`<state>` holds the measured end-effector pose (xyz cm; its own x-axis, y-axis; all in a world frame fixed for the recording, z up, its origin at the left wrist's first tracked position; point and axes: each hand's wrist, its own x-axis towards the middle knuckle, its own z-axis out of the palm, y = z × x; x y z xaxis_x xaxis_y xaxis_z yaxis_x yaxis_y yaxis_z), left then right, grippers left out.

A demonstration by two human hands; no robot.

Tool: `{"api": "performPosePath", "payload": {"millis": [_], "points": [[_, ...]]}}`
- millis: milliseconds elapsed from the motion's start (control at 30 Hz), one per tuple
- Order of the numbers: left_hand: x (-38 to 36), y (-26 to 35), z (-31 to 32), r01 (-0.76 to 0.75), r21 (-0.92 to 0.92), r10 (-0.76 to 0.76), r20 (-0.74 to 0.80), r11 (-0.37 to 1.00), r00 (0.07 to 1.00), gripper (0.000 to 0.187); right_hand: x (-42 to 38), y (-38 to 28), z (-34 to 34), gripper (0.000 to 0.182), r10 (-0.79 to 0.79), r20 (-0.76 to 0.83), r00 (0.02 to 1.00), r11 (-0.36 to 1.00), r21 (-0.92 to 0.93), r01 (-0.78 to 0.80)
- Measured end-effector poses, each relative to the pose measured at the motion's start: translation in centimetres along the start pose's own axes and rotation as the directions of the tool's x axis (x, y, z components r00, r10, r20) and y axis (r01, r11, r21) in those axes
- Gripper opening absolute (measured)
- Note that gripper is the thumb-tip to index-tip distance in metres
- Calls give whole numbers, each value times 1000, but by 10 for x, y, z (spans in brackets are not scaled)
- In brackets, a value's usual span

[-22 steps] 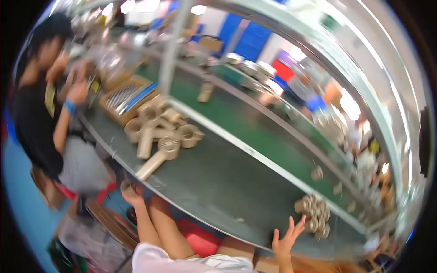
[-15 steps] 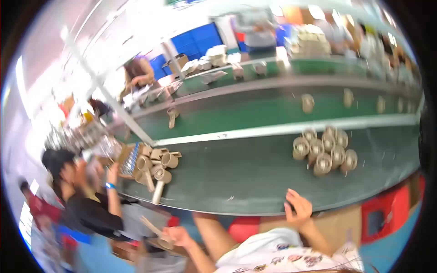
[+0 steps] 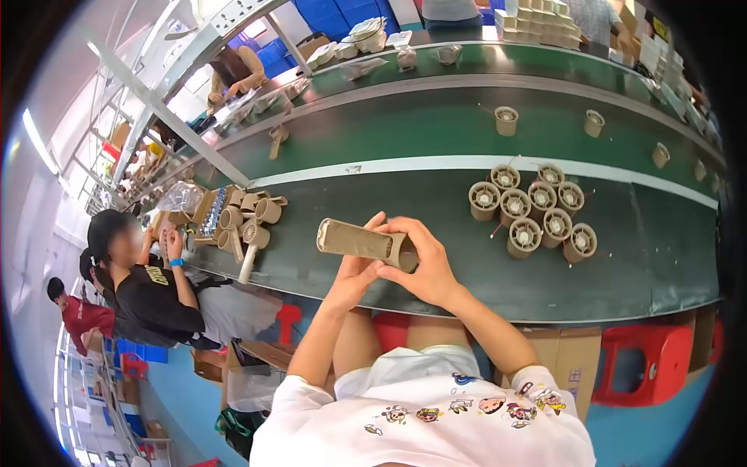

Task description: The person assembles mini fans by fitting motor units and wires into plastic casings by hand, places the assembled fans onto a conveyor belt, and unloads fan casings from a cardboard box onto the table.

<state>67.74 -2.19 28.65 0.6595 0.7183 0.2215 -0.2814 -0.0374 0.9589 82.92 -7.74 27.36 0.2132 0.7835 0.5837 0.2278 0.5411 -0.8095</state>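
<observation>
I hold a tan plastic fan part (image 3: pixel 359 241), long like a handle, level in front of me over the near edge of the dark green worktable (image 3: pixel 436 288). My left hand (image 3: pixel 356 269) grips it from below. My right hand (image 3: pixel 416 261) closes over its right end. A cluster of several round tan fan housings (image 3: pixel 529 210) stands on the table to the right of my hands.
A green conveyor belt (image 3: pixel 405 128) behind the table carries single tan housings (image 3: pixel 506 119). A person in black (image 3: pixel 144 284) sits at my left beside a pile of tan parts (image 3: pixel 245 222). Red stools (image 3: pixel 642 362) and cardboard boxes sit under the table.
The view has swung round and settled. My hands were apart and low, the right one bare; now both have come together over the table edge and hold the tan fan part.
</observation>
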Motion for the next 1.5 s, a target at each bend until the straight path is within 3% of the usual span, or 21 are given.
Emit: {"api": "performPosePath", "payload": {"millis": [33, 67, 100, 133, 200, 233, 333, 467, 533, 600, 633, 667, 733, 800, 1000, 1067, 1100, 1167, 1233, 1267, 1500], "points": [[0, -5, -8, 2, -8, -2, -7, 1000, 1000, 57, -2, 2, -3, 58, 6, 8, 1000, 1000, -3, -6], [-2, -14, -25, 29, 248, -20, -41, 968, 999, 48, -3, 4, -5, 57, 69, -5, 998, 986, -154, -69], [3, -2, -27, 67, 486, -33, -78, 871, 996, 40, -2, 8, -8, 56, 132, -29, 991, 945, -298, -134], [-1, 17, -28, 138, 766, -47, -140, 628, 989, 25, -2, 9, -11, 56, 170, -32, 985, 889, -426, -167], [-7, 34, -27, -43, 915, 181, -34, 402, 983, 20, 5, 6, -20, 59, 365, -7, 931, 759, -577, -302], [-1, 40, -28, -233, 925, 285, 147, 299, 947, 32, 10, 11, -22, 62, 367, 17, 930, 735, -617, -279], [41, 53, -24, -409, 912, 155, 401, 24, 903, 58, 22, 20, -25, 63, 380, 92, 920, 753, -609, -250], [87, 12, -63, -495, 852, -41, 508, 172, 860, 52, 35, 27, -28, 71, 304, 4, 953, 842, -468, -267], [99, 7, -65, -301, 857, -234, 421, 418, 876, 50, 39, 30, -34, 71, 342, -40, 939, 883, -327, -335], [106, -10, -72, -382, 744, -100, 512, 549, 853, 45, 42, 22, -40, 72, 345, -56, 937, 933, -84, -349], [107, -16, -72, -223, 637, -161, 487, 738, 858, 43, 40, 19, -45, 72, 351, -59, 935, 928, -111, -355], [110, -21, -72, -51, 491, -221, 480, 869, 849, 41, 39, 19, -51, 71, 404, -31, 914, 912, 87, -400], [109, -43, -76, 61, 265, -189, 490, 962, 851, 47, 40, 13, -63, 65, 478, 32, 878, 808, 376, -453], [111, -43, -85, 310, 110, -316, 564, 944, 763, 55, 46, 5, -74, 61, 504, -18, 864, 824, 311, -474], [103, -39, -98, 379, -342, -110, 602, 860, 791, 59, 77, 17, -113, 37, 489, -228, 842, 857, -55, -512], [101, -31, -109, 434, -453, -36, 659, 779, 752, 59, 100, 51, -133, 48, 315, -276, 908, 792, -450, -412], [98, -28, -114, 443, -445, -61, 648, 778, 759, 59, 119, 46, -130, 59, 361, -314, 878, 671, -567, -478], [93, -21, -120, 436, -449, 3, 699, 780, 715, 58, 143, 103, -149, 82, 205, -278, 939, 474, -811, -343], [90, -23, -128, 390, -537, 162, 717, 748, 678, 52, 170, 140, -153, 105, 357, -397, 845, 252, -831, -497], [88, -23, -134, 384, -537, 167, 717, 751, 677, 43, 179, 160, -154, 113, 413, -431, 802, 250, -793, -555], [86, -30, -182, 358, -617, 273, 696, 701, 664, 22, 202, 223, -142, 97, 559, -363, 745, 123, -853, -508]]}}
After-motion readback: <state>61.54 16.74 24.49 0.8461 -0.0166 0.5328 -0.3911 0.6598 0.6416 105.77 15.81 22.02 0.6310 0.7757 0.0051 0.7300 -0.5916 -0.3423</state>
